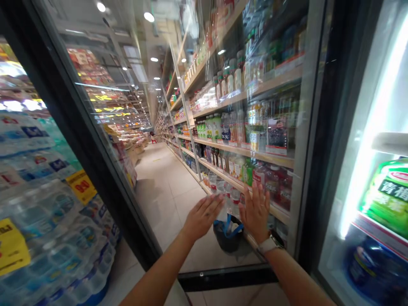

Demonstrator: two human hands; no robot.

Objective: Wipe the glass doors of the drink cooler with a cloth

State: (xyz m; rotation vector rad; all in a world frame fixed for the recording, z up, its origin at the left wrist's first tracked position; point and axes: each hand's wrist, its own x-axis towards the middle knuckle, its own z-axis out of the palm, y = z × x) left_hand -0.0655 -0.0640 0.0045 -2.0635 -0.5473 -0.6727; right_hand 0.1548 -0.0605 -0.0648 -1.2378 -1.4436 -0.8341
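Note:
Both arms reach forward to the glass door (162, 204), which has a black frame. My left hand (204, 216) has its fingers stretched out side by side and holds nothing. My right hand (256, 210), with a watch (270, 244) on its wrist, has its palm toward the glass and fingers extended, also without an object. Whether either palm touches the pane I cannot tell. Through the glass, between and below the hands, a dark basket (228, 243) with blue handles stands on the floor. Its contents are partly hidden.
Shelves of bottled drinks (216, 127) run along the right beyond the glass, beside a tiled aisle (159, 170). Stacked water-bottle packs (60, 238) with yellow price signs stand at left. A lit cooler interior with a green-labelled bottle (387, 197) is at right.

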